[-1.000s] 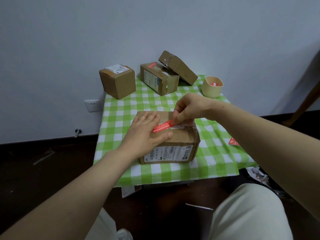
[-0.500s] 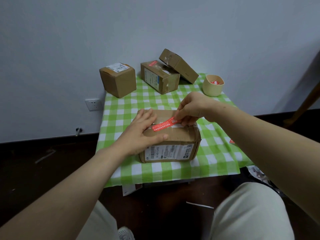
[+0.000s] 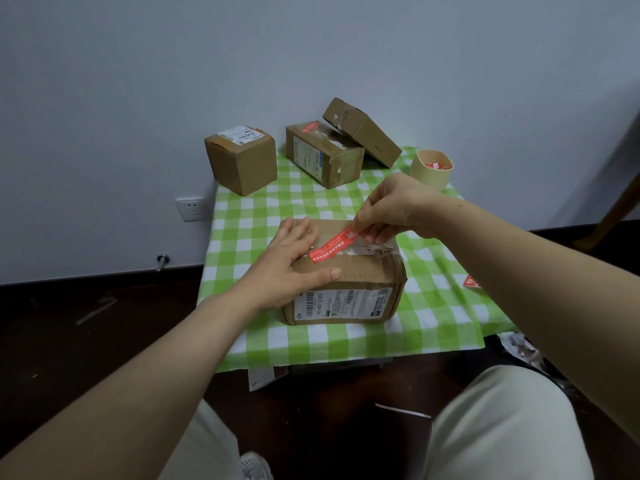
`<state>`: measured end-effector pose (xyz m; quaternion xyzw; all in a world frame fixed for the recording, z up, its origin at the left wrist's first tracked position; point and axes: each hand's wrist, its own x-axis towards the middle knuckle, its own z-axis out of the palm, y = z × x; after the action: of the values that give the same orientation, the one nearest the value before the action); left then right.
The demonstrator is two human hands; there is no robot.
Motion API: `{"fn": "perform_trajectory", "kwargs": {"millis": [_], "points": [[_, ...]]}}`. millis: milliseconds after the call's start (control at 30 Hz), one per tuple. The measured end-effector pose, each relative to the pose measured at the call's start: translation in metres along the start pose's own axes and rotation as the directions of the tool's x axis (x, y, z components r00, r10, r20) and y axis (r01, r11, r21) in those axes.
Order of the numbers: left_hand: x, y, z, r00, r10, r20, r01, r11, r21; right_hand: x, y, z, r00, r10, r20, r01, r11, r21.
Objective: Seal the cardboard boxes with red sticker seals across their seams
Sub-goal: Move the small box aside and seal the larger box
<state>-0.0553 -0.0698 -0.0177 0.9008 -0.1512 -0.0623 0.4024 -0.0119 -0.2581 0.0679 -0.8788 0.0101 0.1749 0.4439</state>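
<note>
Head view: left hand [image 3: 294, 263] lies flat, fingers straight, on the cardboard box [image 3: 360, 282] at the front of the checked table [image 3: 242, 230], while right hand [image 3: 391, 209] pinches the red sticker seal [image 3: 332, 245] slanting across the top seam.

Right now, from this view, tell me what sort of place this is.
Most likely a plain room at home, used as a makeshift parcel-packing spot: a green checked tablecloth, labelled cardboard boxes on it, and a wall socket near the dark floor.
</note>
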Motion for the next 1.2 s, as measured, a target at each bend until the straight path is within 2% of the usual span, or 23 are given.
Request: {"fn": "perform_trajectory", "kwargs": {"millis": [433,1200], "points": [[0.002,-0.003,0.001,1.0,0.019,-0.012,-0.019,1.0,-0.018,-0.005,-0.01,-0.004,1.0,0.026,0.01,-0.026,0.998,0.056],[0.0,0.0,0.001,0.999,0.025,-0.028,-0.027,0.998,-0.048,-0.014,-0.026,-0.006,0.998,-0.038,-0.049,0.04,0.998,0.04]]}}
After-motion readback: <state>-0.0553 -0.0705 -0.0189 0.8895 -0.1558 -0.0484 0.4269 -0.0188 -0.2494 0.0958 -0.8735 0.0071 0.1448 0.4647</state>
